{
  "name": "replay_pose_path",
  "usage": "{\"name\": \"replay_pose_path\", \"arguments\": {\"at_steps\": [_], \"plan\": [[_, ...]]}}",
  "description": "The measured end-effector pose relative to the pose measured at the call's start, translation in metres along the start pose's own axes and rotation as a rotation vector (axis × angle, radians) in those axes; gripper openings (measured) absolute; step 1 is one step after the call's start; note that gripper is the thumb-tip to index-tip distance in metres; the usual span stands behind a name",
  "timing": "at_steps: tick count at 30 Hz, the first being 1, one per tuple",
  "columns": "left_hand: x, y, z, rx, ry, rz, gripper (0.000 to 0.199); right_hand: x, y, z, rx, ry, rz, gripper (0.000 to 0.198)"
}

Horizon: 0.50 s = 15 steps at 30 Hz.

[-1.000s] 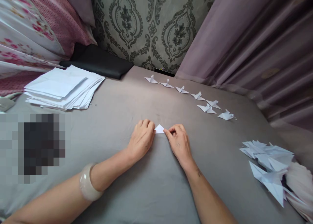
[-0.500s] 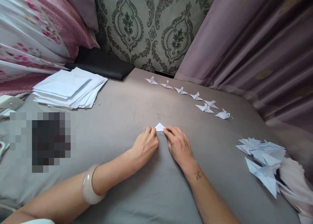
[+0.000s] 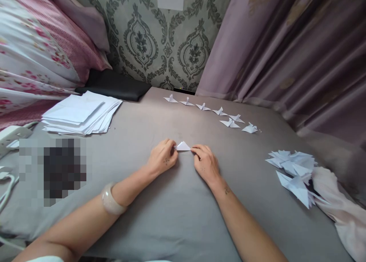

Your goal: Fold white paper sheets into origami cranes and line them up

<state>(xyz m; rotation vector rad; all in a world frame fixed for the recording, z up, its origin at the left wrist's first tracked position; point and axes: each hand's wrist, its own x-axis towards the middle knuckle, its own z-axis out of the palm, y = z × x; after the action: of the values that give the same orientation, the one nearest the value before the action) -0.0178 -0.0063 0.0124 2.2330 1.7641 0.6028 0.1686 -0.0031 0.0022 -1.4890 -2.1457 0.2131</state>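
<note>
A small white folded paper triangle (image 3: pixel 183 146) lies on the grey sheet between my two hands, its peak pointing away from me. My left hand (image 3: pixel 162 157) is closed, with thumb and forefinger pinching the triangle's left corner. At the right corner, the fingertips of my right hand (image 3: pixel 206 163) grip the paper, the fingers bent close together. Beyond the hands, several folded paper cranes (image 3: pixel 203 106) stand in a slanting row. More folded paper cranes (image 3: pixel 297 170) are heaped to the right.
A stack of white paper sheets (image 3: pixel 77 115) sits at the back left, before a black flat item (image 3: pixel 117 85). White power strip (image 3: pixel 13 134) and cables lie at the left edge, near a blurred-out patch. Pale cloth (image 3: pixel 337 201) lies at the right; purple curtains (image 3: pixel 243 45) hang behind.
My left hand has shifted from the triangle's lower left edge outward to its left tip, the hands now slightly farther apart. The camera view has tilted up a little.
</note>
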Motion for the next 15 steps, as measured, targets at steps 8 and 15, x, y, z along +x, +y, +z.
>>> {"name": "replay_pose_path", "arguments": {"at_steps": [8, 15], "plan": [[0.005, -0.011, 0.015, -0.233, 0.083, 0.131, 0.01, 0.002, 0.008, 0.006, 0.274, 0.146, 0.038, 0.041], [0.008, 0.004, 0.0, -0.83, -0.018, 0.046, 0.011, 0.002, -0.008, -0.005, 0.393, 0.174, -0.095, 0.034]]}}
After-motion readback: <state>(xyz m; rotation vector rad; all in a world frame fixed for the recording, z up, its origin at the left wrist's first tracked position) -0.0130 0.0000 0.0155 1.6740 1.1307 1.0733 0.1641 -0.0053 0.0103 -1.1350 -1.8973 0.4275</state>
